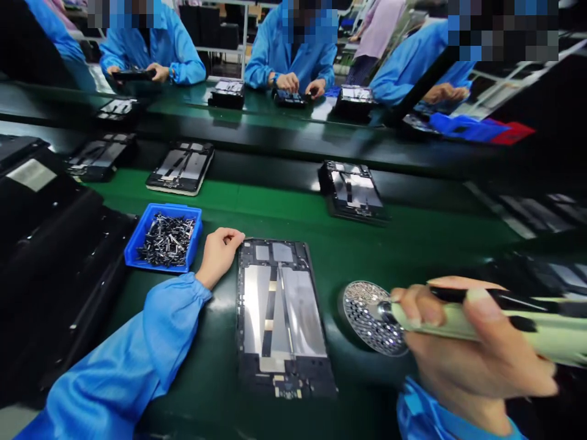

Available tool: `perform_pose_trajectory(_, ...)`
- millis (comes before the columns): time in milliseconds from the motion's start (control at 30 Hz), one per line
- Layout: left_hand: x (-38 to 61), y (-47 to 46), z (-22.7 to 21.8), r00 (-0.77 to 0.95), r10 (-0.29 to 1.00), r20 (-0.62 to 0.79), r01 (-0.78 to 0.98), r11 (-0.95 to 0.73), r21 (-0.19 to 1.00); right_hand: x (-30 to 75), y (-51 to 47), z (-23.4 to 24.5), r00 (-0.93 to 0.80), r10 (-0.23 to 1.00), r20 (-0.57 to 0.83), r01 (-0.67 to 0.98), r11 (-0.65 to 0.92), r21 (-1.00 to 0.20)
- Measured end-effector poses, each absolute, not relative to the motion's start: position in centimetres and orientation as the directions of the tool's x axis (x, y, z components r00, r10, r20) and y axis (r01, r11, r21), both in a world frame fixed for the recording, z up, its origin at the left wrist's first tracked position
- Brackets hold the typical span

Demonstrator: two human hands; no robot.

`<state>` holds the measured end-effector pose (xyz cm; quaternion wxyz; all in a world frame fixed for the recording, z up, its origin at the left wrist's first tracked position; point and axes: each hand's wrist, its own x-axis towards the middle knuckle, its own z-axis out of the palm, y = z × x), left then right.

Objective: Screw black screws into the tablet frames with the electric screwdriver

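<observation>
An open tablet chassis (282, 315) lies flat on the green mat in front of me, its metal plates and black frame showing. My left hand (219, 252), fingers curled into a loose fist, rests against its upper left corner. My right hand (463, 342) grips a pale green electric screwdriver (495, 324), whose tip sits over a round perforated screw dish (367, 315) to the right of the chassis.
A blue bin of small metal parts (166, 237) stands left of my left hand. More chassis (353, 190) (182, 167) lie on the belt beyond. Black trays (46, 244) fill the left side. Several people in blue coats (293, 58) work across the line.
</observation>
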<state>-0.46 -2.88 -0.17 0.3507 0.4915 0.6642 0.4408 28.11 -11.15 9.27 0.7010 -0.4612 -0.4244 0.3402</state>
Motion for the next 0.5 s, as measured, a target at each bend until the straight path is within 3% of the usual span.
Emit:
perform_pose_trajectory(167,-0.4,-2.4,-0.3,-0.25,0.968,-0.028,0.386,0.126,0.914,23.4,-10.0,10.0,0.272,0.903,0.333,-0.219,0.395,-0.892)
perform_pose_trajectory(500,-0.6,-2.4,-0.4,-0.135,0.99,-0.047,0.378,0.096,0.921,11.4,-1.6,8.5,0.158,0.963,0.218,-0.338,0.261,-0.904)
